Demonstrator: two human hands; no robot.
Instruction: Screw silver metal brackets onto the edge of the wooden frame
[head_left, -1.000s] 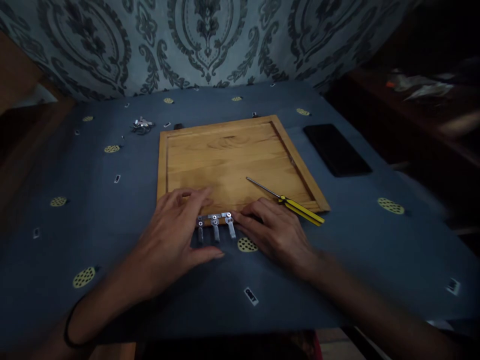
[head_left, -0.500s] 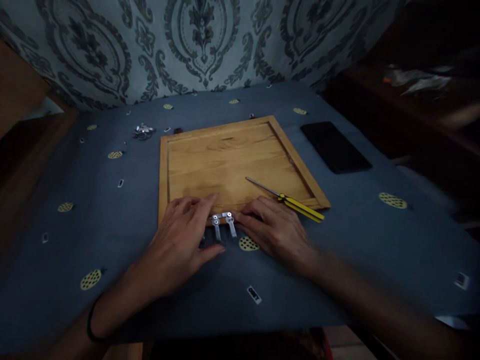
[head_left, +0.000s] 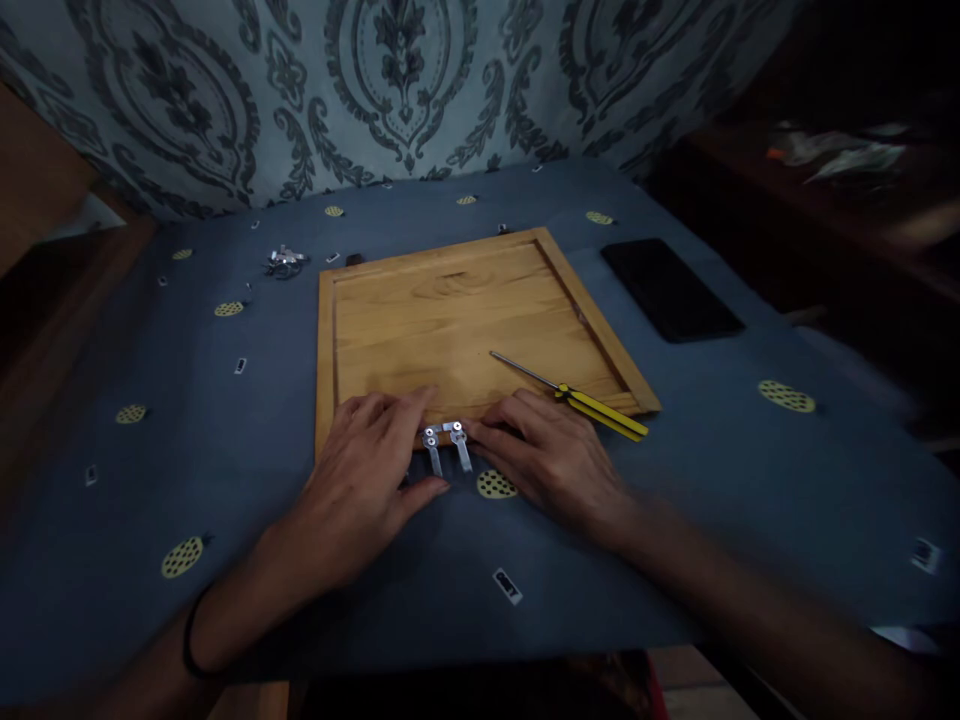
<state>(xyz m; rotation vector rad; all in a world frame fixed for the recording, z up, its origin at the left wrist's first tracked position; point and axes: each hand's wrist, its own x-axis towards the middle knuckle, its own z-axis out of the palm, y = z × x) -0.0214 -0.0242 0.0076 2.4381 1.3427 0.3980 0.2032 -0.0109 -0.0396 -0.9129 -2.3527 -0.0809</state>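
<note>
A framed wooden panel (head_left: 450, 320) lies on the blue cloth. Two small metal fittings (head_left: 445, 438) with screws sit at its near edge, their arms pointing toward me. My left hand (head_left: 367, 460) rests over the near left edge, thumb apart from the fingers, beside the fittings. On their other side, my right hand (head_left: 551, 455) has its fingers bent together at the edge, fingertips close to the right fitting; whatever they pinch is too small to make out. A yellow and black screwdriver (head_left: 600, 412) lies across the panel's near right corner, its shaft pointing up and left.
Several metal pieces (head_left: 285, 262) lie in a pile at the back left. A black phone-like slab (head_left: 671, 290) is right of the panel. Patterned fabric (head_left: 405, 90) hangs behind the table (head_left: 247, 450). A dark surface with crumpled plastic (head_left: 847, 160) stands at the far right.
Both hands hold nearly the same places by the fittings. The whole view has shifted very slightly; nothing else has visibly moved.
</note>
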